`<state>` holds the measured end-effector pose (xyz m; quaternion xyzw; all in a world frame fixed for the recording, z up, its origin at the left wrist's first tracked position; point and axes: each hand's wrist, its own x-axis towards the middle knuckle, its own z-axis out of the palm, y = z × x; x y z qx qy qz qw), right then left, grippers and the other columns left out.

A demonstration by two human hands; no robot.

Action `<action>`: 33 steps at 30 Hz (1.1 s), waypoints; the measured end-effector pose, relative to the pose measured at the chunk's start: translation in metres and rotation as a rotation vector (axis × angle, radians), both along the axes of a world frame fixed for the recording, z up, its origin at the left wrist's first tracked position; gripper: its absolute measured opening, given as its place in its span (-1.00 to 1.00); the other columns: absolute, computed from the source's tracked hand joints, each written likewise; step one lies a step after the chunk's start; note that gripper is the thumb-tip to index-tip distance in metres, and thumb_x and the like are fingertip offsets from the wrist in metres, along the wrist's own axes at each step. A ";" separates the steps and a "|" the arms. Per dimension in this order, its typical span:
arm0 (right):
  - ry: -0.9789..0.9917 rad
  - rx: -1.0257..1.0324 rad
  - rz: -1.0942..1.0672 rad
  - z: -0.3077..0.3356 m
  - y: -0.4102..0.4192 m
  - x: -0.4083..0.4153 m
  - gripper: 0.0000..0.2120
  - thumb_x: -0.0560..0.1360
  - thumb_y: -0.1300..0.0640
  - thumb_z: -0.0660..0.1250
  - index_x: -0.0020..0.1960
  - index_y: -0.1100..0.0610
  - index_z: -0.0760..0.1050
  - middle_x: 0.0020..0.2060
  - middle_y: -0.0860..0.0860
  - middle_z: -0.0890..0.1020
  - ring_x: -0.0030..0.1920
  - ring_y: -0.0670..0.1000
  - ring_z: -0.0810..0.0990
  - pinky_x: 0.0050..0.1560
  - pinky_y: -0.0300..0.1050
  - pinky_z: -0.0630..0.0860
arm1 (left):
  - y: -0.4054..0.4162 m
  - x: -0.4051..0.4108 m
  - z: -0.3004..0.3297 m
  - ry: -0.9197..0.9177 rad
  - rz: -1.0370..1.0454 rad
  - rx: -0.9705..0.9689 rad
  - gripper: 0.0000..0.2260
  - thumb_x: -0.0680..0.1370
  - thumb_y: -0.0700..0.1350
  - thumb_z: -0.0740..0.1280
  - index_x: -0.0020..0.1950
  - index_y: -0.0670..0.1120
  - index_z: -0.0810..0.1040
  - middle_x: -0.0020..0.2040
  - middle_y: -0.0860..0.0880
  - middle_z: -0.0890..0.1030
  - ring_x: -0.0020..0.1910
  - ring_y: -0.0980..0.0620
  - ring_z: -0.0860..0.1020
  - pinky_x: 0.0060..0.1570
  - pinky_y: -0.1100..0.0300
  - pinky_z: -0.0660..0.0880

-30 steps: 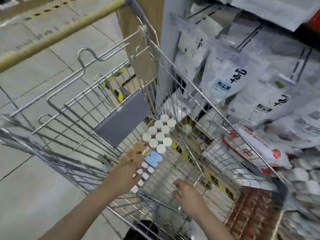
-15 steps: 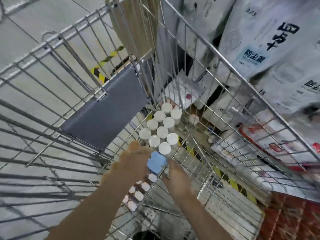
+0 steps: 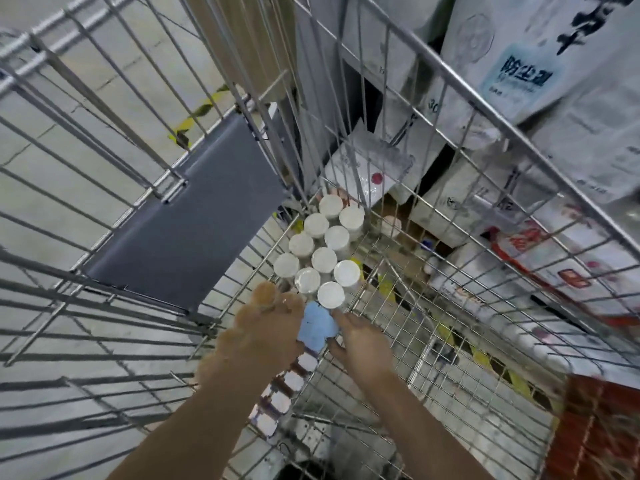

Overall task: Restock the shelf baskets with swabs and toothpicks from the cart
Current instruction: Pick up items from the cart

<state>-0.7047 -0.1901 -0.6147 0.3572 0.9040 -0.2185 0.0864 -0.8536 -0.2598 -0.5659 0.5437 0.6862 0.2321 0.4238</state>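
Deep inside a wire cart [image 3: 408, 98], my left hand [image 3: 263, 334] and right hand [image 3: 363, 344] pinch a blue pack [image 3: 317, 325] between them at six o'clock of white-capped tubs [image 3: 325, 251], which a careless lift could topple.

Wire cart [image 3: 446, 74]: metal grid floor and walls, seen from above. Grey flap [image 3: 187, 233] hangs on the far-left wall. On the cart floor, a cluster of ten upright white-capped tubs [image 3: 323, 252], packed touching one another, toward the far corner. Just beside the cluster's near end lies a light-blue pack [image 3: 317, 327]. Nearer still, a row of small white-lidded containers [image 3: 294, 381] runs along the floor's left edge; exact count cannot be told. Concrete floor [image 3: 45, 140] shows through the wires.
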 end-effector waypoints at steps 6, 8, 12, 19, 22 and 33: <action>0.006 -0.012 -0.069 0.006 0.001 0.032 -0.55 0.05 0.03 0.63 -0.13 0.04 0.55 -0.36 -0.10 0.57 -0.43 -0.08 0.55 -0.53 -0.31 0.27 | 0.019 0.015 0.055 0.580 -0.133 -0.661 -0.39 0.57 0.13 0.22 0.52 -0.02 0.03 0.43 -0.14 0.19 0.33 -0.16 0.32 0.07 0.08 0.39; -0.006 -0.022 -0.127 0.007 0.000 0.047 -0.55 0.07 0.04 0.61 -0.11 0.05 0.53 -0.37 -0.09 0.57 -0.45 -0.10 0.52 -0.53 -0.32 0.28 | 0.022 0.019 0.049 0.603 -0.148 -0.676 -0.34 0.55 0.16 0.23 0.52 -0.06 0.01 0.44 -0.12 0.20 0.34 -0.14 0.33 0.12 0.07 0.40; -0.004 -0.063 -0.199 0.001 -0.002 0.055 -0.66 0.34 0.05 0.48 0.05 0.11 0.49 -0.19 0.00 0.62 -0.28 0.01 0.59 -0.36 -0.19 0.43 | 0.025 0.026 0.036 0.702 -0.211 -0.718 -0.23 0.49 0.28 0.24 0.52 -0.09 0.03 0.47 -0.14 0.18 0.36 -0.16 0.30 0.19 -0.03 0.36; 0.018 -0.134 -0.271 -0.004 -0.004 0.040 -0.65 0.56 -0.02 0.24 0.30 0.06 0.37 0.16 0.00 0.54 0.11 0.04 0.53 -0.05 -0.13 0.47 | 0.021 0.030 0.017 0.651 -0.141 -0.697 -0.23 0.47 0.29 0.26 0.51 -0.09 0.08 0.47 -0.14 0.18 0.36 -0.14 0.32 0.19 0.03 0.38; 0.027 -0.136 -0.259 -0.006 -0.004 0.043 -0.66 0.56 -0.03 0.24 0.29 0.05 0.37 0.14 -0.01 0.54 0.09 0.03 0.53 -0.06 -0.14 0.47 | 0.022 0.024 0.015 0.622 -0.123 -0.711 -0.31 0.50 0.19 0.28 0.51 -0.07 0.11 0.42 -0.12 0.26 0.29 -0.11 0.40 0.12 0.08 0.40; 0.011 -0.142 -0.278 0.006 -0.001 0.057 -0.64 0.59 0.02 0.21 0.35 0.07 0.34 0.20 0.01 0.53 0.17 0.04 0.52 0.04 -0.12 0.47 | 0.035 0.052 -0.001 0.886 -0.208 -0.859 -0.37 0.52 0.18 0.27 0.43 -0.18 0.23 0.33 -0.17 0.35 0.27 -0.14 0.40 0.05 0.04 0.49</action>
